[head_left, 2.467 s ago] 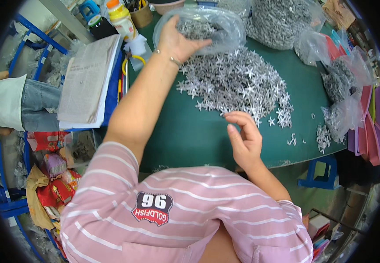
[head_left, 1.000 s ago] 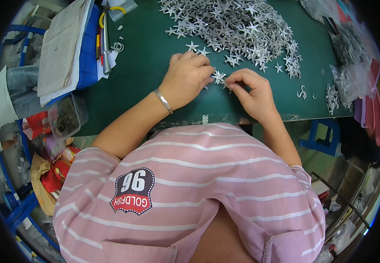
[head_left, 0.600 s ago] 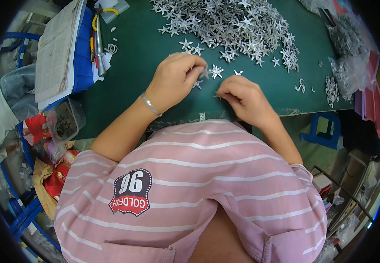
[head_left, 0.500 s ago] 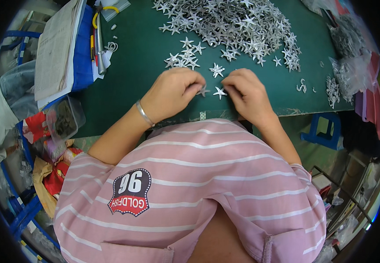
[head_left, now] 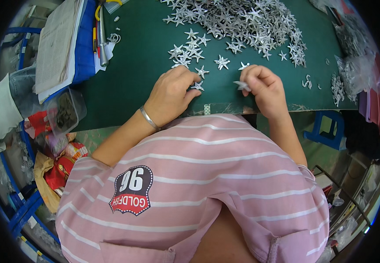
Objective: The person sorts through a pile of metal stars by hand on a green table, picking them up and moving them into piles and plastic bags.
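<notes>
At the near edge of the green table, my left hand (head_left: 172,93), with a silver bangle on the wrist, pinches a small silver starfish-shaped piece (head_left: 197,86) between thumb and index finger. Another loose starfish piece (head_left: 202,71) lies just beyond those fingertips. My right hand (head_left: 265,90) is a short way to the right, its fingers curled, gripping a starfish piece (head_left: 241,85) that points left. Past its knuckles lies one more starfish piece (head_left: 243,65). Between the hands and farther off sit a few overlapping pieces (head_left: 221,62). A small cluster (head_left: 185,53) lies beyond my left hand.
A large heap of silver starfish pieces (head_left: 251,26) covers the far part of the green table (head_left: 133,79). Newspaper on a blue holder (head_left: 82,65), pliers and pens are at left. Plastic bags (head_left: 352,65) and small metal hooks (head_left: 337,90) lie at right. A blue stool (head_left: 326,130) stands below.
My right hand has moved right, away from the left, and now holds a starfish piece. Loose pieces now show beyond each hand. My left hand stays near the same place.
</notes>
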`<state>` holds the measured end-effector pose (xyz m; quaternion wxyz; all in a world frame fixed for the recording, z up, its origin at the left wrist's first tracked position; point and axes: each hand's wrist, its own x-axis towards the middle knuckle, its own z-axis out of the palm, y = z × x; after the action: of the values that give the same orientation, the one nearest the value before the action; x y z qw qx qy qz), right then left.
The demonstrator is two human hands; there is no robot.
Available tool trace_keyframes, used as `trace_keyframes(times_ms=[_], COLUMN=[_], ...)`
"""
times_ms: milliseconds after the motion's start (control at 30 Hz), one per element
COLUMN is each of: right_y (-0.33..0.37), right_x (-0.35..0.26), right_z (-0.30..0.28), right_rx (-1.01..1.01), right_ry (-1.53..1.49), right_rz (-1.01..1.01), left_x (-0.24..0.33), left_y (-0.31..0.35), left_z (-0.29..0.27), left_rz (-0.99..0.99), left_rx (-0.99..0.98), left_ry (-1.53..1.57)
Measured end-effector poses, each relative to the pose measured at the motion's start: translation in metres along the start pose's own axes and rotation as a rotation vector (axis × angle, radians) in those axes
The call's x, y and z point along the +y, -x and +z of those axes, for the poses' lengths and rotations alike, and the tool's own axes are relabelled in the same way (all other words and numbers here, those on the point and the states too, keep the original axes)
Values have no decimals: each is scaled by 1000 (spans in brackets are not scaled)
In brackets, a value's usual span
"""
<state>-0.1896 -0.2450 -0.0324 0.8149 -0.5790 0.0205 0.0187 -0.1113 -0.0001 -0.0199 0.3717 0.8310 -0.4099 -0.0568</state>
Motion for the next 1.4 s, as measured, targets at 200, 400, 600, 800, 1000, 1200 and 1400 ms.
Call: trace_keyframes(times_ms=[200, 400, 600, 800, 1000, 1200, 1400], right_y=[-18, -41, -35, -35, -36, -17, -18], right_x=[-18, -4, 4, 6, 9, -10, -17], right_z=[1, 32, 23, 35, 29, 25, 26], right_rx=[82, 135, 83, 194, 129, -218, 2], right_ry=[158, 1346, 1171, 1198, 1141, 1026, 983], right_rz=[174, -270, -345, -414, -484, -437, -416], left_x=[-1, 6, -1, -1, -8, -10, -9], left_y=[-2, 0, 1, 1, 8, 6, -1], left_z=[-1, -5, -3, -3, -18, -22, 0], left_rz=[12, -43, -79, -165, -310, 103, 144], left_rx=[-6, 16, -23, 44, 8, 45, -73], left_ry=[27, 27, 49, 182, 438, 83, 77])
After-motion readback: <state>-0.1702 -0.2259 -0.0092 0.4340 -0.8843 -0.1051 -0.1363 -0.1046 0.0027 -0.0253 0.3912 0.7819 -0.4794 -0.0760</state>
